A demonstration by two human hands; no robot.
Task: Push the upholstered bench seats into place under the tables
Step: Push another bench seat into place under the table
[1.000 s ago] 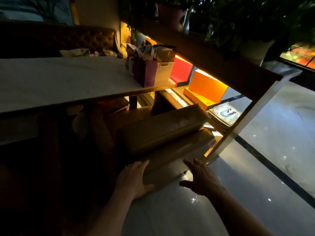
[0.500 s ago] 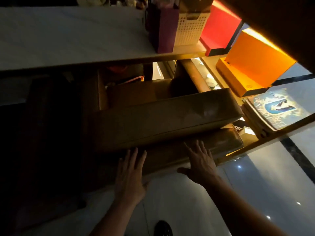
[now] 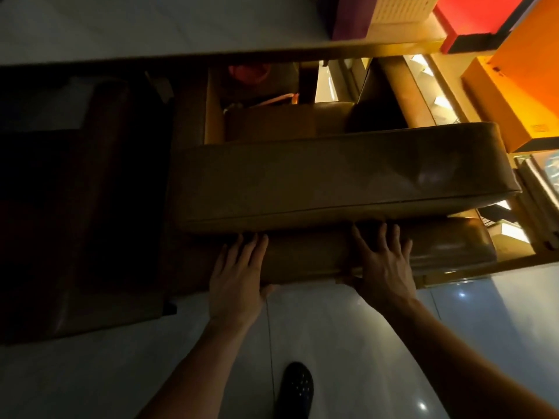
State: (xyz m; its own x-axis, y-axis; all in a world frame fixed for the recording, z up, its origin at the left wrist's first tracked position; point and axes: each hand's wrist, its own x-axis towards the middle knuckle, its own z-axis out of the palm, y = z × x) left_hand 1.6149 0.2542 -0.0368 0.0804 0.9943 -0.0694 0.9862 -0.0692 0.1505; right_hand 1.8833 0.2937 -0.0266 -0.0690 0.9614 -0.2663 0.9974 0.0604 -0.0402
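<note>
A: Where is the bench seat (image 3: 341, 176) found, and how are the hands placed?

B: It is seen across the centre of the frame, partly under the desk (image 3: 90, 28) whose pale top fills the upper left. The left hand (image 3: 237, 276) and the right hand (image 3: 382, 267) are laid flat, fingers spread, against the lower padded edge at lower centre. Nothing is gripped; both hands are open and pressed to the front.

A: What could go wrong from here?

B: Both hands are set right of the seat's middle, so the seat could be swung askew if it is pushed unevenly. The right end lies just beside the orange box (image 3: 514, 95) and the stacked books (image 3: 541, 182) at the right edge; these could be struck or the seat jammed against them.

A: Anything else?

B: The fingertips are tucked up at the seam beneath the upper cushion, so a pinch is judged possible. What lies under the desk is too dark to be made out. The floor (image 3: 348, 337) looks glossy, and the shoe (image 3: 295, 388) at the bottom could slip.
</note>
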